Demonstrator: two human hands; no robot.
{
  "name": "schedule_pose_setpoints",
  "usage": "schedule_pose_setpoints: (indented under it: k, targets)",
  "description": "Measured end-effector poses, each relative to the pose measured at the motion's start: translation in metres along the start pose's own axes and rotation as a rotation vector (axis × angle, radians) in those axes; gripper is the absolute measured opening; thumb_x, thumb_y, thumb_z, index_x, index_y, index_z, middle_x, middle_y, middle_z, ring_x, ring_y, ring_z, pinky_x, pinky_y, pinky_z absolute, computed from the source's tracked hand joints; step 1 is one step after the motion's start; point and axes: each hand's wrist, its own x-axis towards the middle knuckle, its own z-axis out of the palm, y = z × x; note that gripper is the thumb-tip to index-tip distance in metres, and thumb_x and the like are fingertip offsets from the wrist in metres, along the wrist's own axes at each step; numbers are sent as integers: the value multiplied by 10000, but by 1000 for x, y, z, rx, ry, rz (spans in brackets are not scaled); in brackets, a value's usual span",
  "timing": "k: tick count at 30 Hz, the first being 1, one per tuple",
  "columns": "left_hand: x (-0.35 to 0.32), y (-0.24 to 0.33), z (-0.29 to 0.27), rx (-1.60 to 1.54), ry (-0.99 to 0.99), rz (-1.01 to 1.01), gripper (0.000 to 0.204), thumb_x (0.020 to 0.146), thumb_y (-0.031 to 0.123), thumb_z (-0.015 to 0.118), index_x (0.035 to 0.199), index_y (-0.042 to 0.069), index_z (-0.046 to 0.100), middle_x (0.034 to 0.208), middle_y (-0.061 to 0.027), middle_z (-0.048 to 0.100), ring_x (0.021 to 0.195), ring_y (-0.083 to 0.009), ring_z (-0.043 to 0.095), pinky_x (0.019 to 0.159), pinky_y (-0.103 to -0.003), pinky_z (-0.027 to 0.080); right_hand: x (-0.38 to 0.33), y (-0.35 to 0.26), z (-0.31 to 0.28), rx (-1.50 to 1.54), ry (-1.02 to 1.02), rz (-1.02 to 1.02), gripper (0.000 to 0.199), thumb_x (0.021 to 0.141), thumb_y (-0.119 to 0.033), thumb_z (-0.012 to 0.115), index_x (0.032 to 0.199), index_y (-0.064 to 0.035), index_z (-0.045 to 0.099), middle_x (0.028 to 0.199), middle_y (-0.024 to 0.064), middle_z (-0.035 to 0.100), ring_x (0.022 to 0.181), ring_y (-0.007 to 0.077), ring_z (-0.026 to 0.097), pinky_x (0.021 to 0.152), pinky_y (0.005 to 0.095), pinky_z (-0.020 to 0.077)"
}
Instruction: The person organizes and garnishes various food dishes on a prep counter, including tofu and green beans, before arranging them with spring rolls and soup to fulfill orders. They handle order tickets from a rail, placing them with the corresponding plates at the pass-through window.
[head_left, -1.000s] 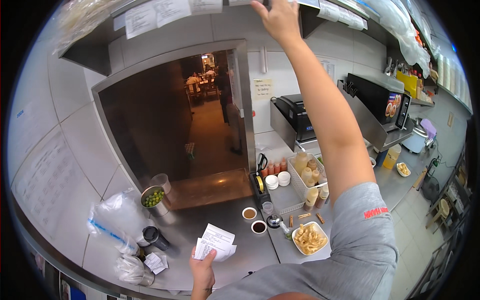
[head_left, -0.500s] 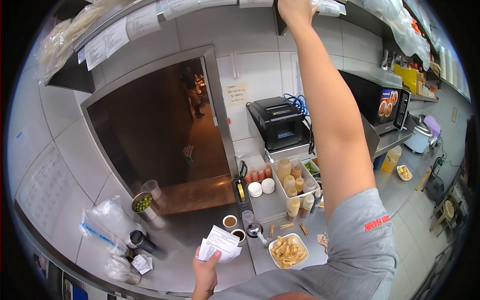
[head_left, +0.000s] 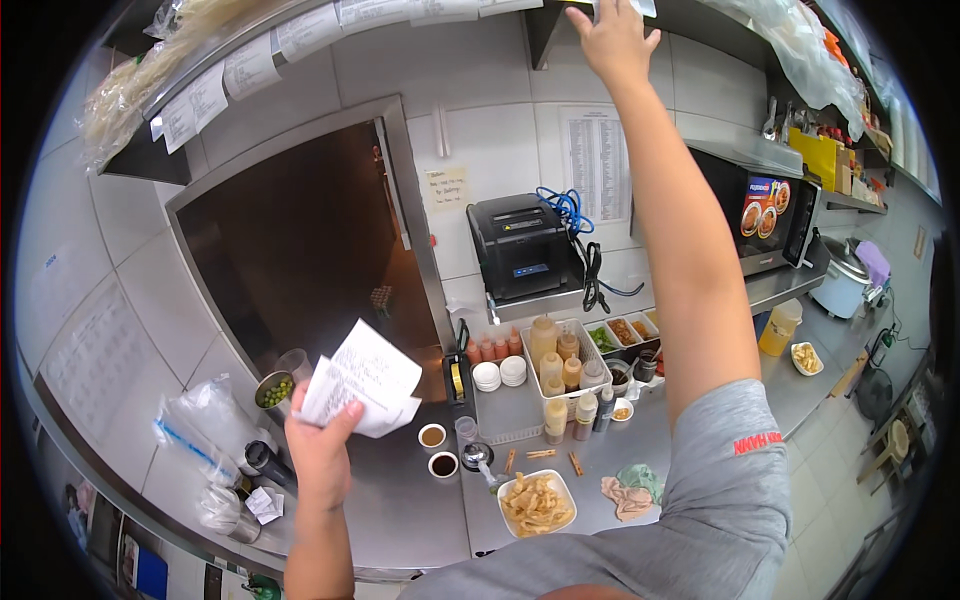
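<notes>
My left hand point(head_left: 322, 430) is closed around a few white paper slips point(head_left: 362, 385), which look like printed receipts, raised above the counter's left half. My right hand point(head_left: 615, 45) reaches up to the shelf edge at the top, fingers spread apart. A white slip point(head_left: 643, 7) is beside its fingertips, partly cut off by the picture's edge. More receipts point(head_left: 305, 33) hang in a row along the shelf edge to the left. Below, a white bowl of fries point(head_left: 538, 504) stands on the counter near my body.
Two sauce cups point(head_left: 443, 464), clothespins point(head_left: 541, 454) and a cloth point(head_left: 628, 497) lie near the bowl. A white basket point(head_left: 575, 403) holds sauce bottles. Behind it is a black printer point(head_left: 525, 250). At left stand a black tumbler point(head_left: 268, 462) and plastic bags point(head_left: 215, 430); a microwave point(head_left: 760, 210) is at right.
My left hand has risen and moved left with the slips. My right hand's fingers now show spread apart at the shelf edge. The view has shifted a little to the right.
</notes>
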Motion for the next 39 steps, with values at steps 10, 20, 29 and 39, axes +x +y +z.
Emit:
schedule_pose_setpoints:
  k: [10, 20, 29, 39]
  targets:
    - [94, 32, 76, -133, -229, 132, 382, 755, 44, 718, 1070, -3, 509, 1010, -81, 606, 934, -154, 595, 853, -302, 463, -38, -51, -75, 879, -395, 86, 557, 839, -379, 623, 1266, -56, 472, 1196, 87, 543, 1130, 230, 484, 972, 366, 357]
    - [105, 9, 109, -248, -354, 205, 443, 736, 5, 724, 1104, -3, 477, 994, -79, 613, 899, -138, 603, 753, -277, 500, -175, -100, -110, 1694, -806, 569, 233, 788, -59, 685, 982, 9, 574, 892, 78, 635, 826, 120, 578, 762, 252, 450]
    - [104, 29, 111, -201, -290, 331, 613, 803, -12, 640, 1305, 10, 288, 1043, -99, 598, 929, -126, 575, 727, -243, 456, -133, -105, -112, 1785, -733, 364, 154, 822, -16, 633, 960, 11, 569, 878, 79, 649, 821, 111, 611, 717, 246, 503]
    - [112, 49, 122, -258, -376, 528, 524, 808, -94, 563, 1305, -57, 401, 1170, -106, 521, 1094, -178, 527, 910, -303, 462, -106, -109, -102, 1851, -517, 421, 201, 879, -3, 517, 1074, 38, 495, 1012, 122, 606, 884, 173, 611, 788, 308, 506]
